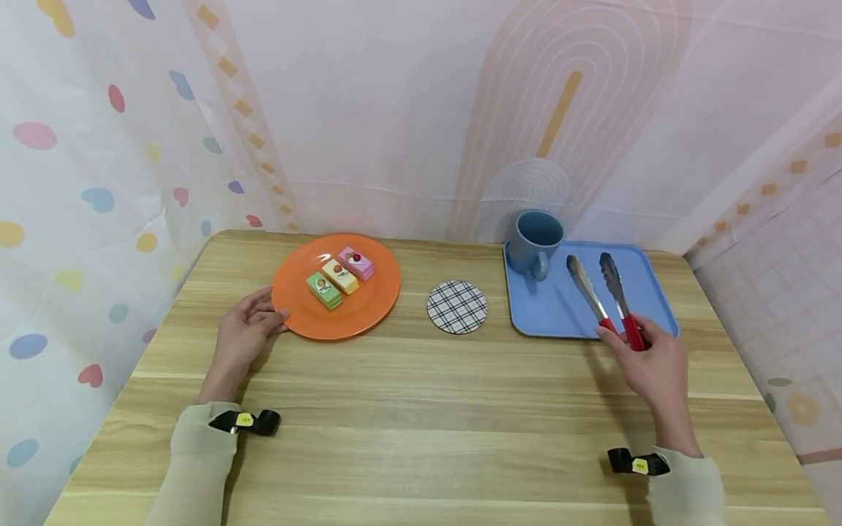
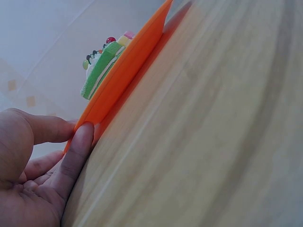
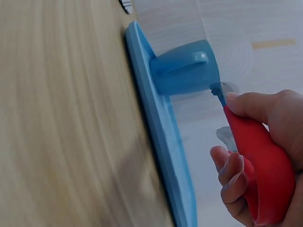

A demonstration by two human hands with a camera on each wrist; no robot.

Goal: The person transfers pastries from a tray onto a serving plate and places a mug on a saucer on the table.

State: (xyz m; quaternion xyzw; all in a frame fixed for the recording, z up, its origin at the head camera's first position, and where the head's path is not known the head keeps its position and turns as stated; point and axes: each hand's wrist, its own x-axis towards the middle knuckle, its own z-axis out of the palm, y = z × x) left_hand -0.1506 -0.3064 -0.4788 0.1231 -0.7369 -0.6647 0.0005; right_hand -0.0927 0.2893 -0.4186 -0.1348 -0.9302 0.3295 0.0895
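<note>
My left hand pinches the near-left rim of an orange plate, thumb and fingertips on its edge in the left wrist view. Three toy cake slices lie in a row on the plate: a green one, a yellow one and a pink one. On the right, my right hand holds tongs by their red handles, fingers wrapped round them. Their metal tips stand apart with nothing between them, over a blue tray.
A blue-grey mug stands upright at the tray's back left corner, its handle toward me. Between plate and tray lies a round checked coaster. A patterned curtain hangs behind the wooden table.
</note>
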